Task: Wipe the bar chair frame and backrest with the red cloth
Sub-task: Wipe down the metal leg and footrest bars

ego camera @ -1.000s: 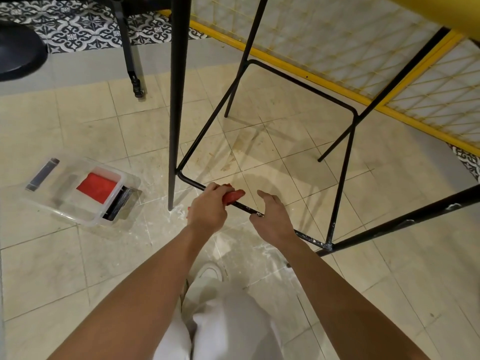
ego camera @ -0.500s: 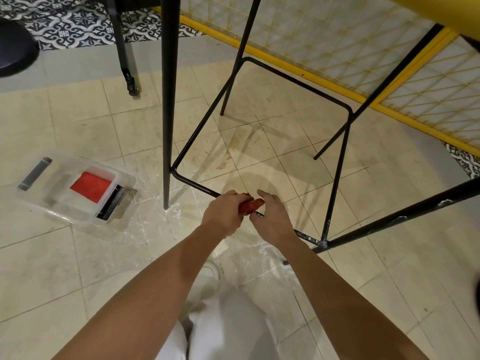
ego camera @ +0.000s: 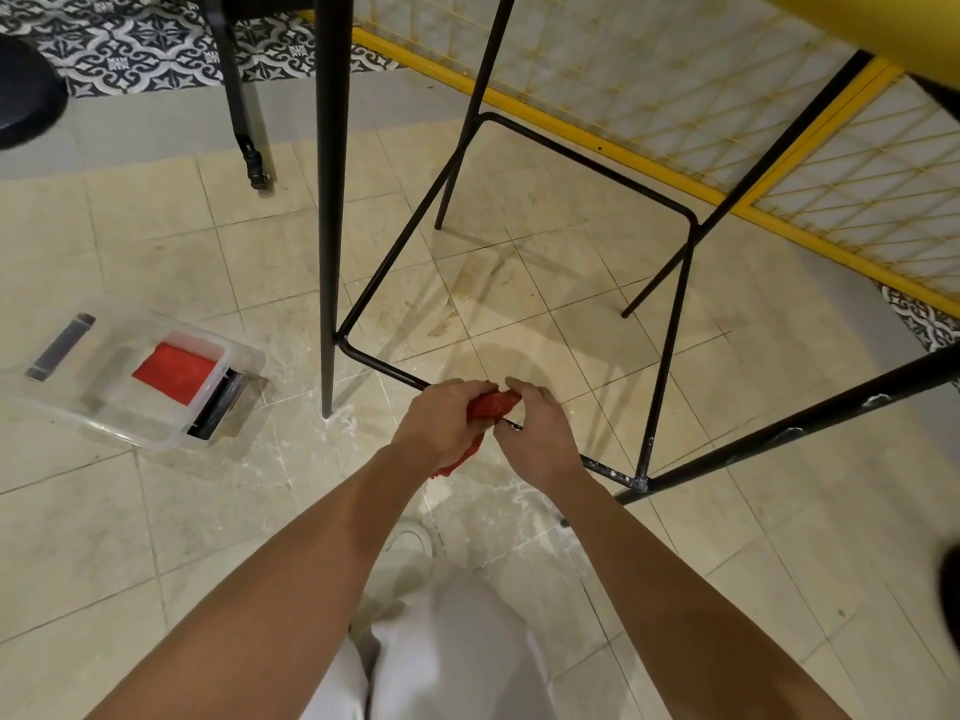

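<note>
The bar chair's black metal frame [ego camera: 582,163] fills the middle of the head view, with four legs joined by a low square footrest ring. My left hand [ego camera: 441,423] grips the bunched red cloth [ego camera: 491,405] on the near footrest bar [ego camera: 384,368]. My right hand [ego camera: 540,433] is closed on the same bar right beside the cloth, its fingertips touching the cloth. A tail of cloth hangs below my left hand. The yellow seat [ego camera: 883,28] shows only at the top right corner; the backrest is out of view.
A clear plastic box [ego camera: 119,423] with another red cloth [ego camera: 176,376] inside lies on the tiled floor to the left. A second black furniture leg [ego camera: 241,111] stands at the back. A yellow mesh panel [ego camera: 675,70] runs behind the chair. My white-trousered leg and shoe are below.
My left hand slid the red cloth to the right along the near footrest bar until it met my right hand, which stayed on the bar.
</note>
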Demonstrator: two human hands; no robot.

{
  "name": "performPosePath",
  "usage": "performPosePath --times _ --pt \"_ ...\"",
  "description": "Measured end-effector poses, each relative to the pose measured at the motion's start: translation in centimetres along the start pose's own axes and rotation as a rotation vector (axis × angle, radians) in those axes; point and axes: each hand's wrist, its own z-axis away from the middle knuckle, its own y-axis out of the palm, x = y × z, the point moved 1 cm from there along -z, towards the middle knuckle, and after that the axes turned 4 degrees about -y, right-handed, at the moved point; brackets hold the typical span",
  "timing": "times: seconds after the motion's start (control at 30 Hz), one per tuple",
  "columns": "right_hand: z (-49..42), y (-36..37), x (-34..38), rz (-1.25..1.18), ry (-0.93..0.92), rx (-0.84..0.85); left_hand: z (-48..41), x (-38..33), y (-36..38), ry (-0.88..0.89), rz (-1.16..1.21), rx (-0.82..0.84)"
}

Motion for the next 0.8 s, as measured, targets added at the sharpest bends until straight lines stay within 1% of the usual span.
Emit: performPosePath --times 0.07,0.2,0.27,0.33,0.4,0.43,0.5,0.57,0.63,0.7,0.8 --pt "0.3 0.4 0.1 -0.024 -0.008 -0.052 0.0 0.1 -0.5 -0.045 0.109 0.029" --pt "1.0 1.7 0.6 -0.123 -0.018 -0.243 0.4 0.5 -1.3 -0.154 0.307 0.083" --pt "1.1 2.5 1.1 -0.128 -0.039 -0.241 0.5 0.8 -1.5 -0.184 0.38 0.092" --pt "1.0 3.4 1.6 -0.101 -0.071 -0.18 0.5 1.3 -1.8 -0.201 0.471 0.092" --pt "0.7 4.2 2.0 -0.065 -0.09 -0.143 0.5 1.8 -2.0 -0.18 0.516 0.078" --pt "0.5 4.5 2.2 -0.034 -0.092 -0.134 0.6 1.9 -2.2 -0.165 0.486 0.049" --pt "0.1 5.0 2.5 0.042 -0.079 -0.114 0.9 1.9 -2.4 -0.12 0.341 -0.075" --pt "-0.4 5.1 2.8 0.113 -0.059 -0.094 0.8 1.9 -2.7 -0.121 0.259 -0.185" --pt "-0.6 5.2 2.9 0.186 -0.066 -0.088 0.7 2.2 -2.8 -0.142 0.213 -0.24" --pt "-0.8 5.3 2.9 0.28 -0.111 -0.099 0.7 2.5 -2.8 -0.149 0.159 -0.29" --pt "-1.0 5.2 2.5 0.38 -0.169 -0.109 0.7 2.6 -2.8 -0.145 0.159 -0.362"
